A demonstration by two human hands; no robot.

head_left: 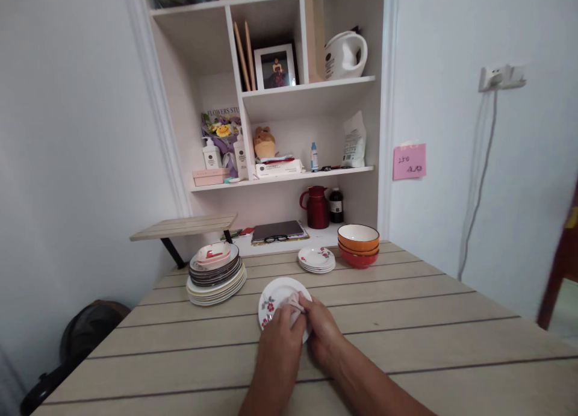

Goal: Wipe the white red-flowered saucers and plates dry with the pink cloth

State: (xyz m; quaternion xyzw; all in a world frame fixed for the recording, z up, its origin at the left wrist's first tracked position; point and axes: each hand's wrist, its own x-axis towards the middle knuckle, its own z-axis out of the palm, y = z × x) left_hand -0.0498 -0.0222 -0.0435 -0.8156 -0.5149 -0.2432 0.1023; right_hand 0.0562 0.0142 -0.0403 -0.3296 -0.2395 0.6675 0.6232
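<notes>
A white plate with red flowers [282,288] is tilted up over the near middle of the table. My right hand [323,332] grips its right rim, thumb on the face and fingers behind. My left hand [282,335] is closed around a pale pink cloth [294,307] and presses it against the plate's face. Part of the cloth and the plate's lower edge are hidden by my hands. Beyond the plate lies a small stack of matching flowered plates [316,259].
At the left stands a tall stack of plates [217,289] topped with small dishes [214,254]. Orange and red bowls [359,247] are stacked at the back right. Behind the wooden table [406,319], a shelf unit holds a red jug [318,208] and a dark bottle [336,206].
</notes>
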